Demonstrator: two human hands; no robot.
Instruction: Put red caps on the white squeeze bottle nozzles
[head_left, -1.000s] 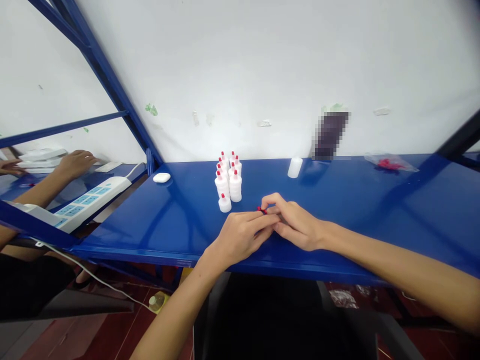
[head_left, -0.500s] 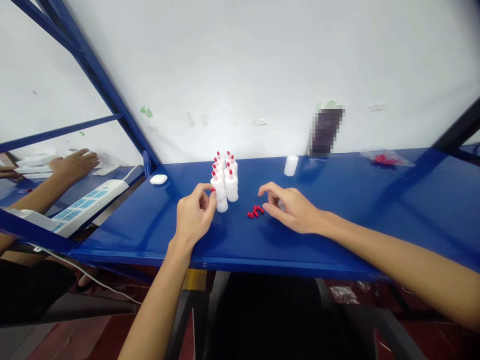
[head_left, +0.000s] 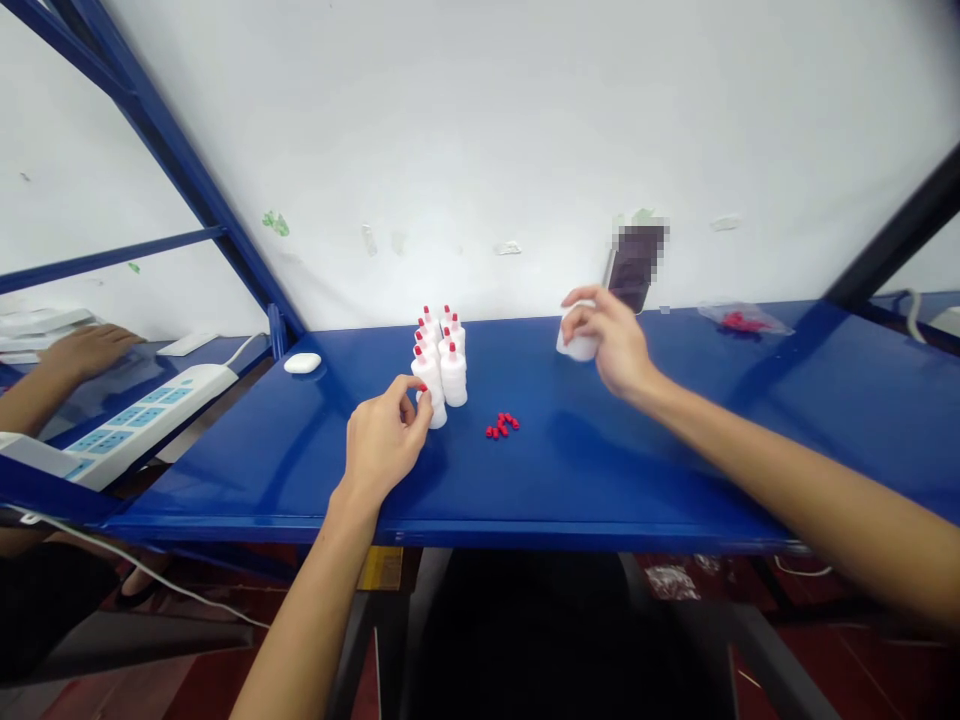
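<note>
My left hand pinches the small red cap of the nearest white bottle, which stands at the front of a double row. Behind it are several white squeeze bottles with red-tipped nozzles, all upright. My right hand is farther back on the right, its curled fingers around a separate white bottle. Fingers partly cover that bottle, so its top is hidden. Between my hands, several loose red caps lie in a small cluster on the blue table.
A dark phone leans against the wall. A clear bag of red pieces lies at the back right. On the left are a white rounded case, a white power strip and another person's hand.
My right hand has moved from beside the loose red caps back to the lone white bottle and closed around it. My left hand keeps its pinch at the front bottle. The view has shifted slightly.
</note>
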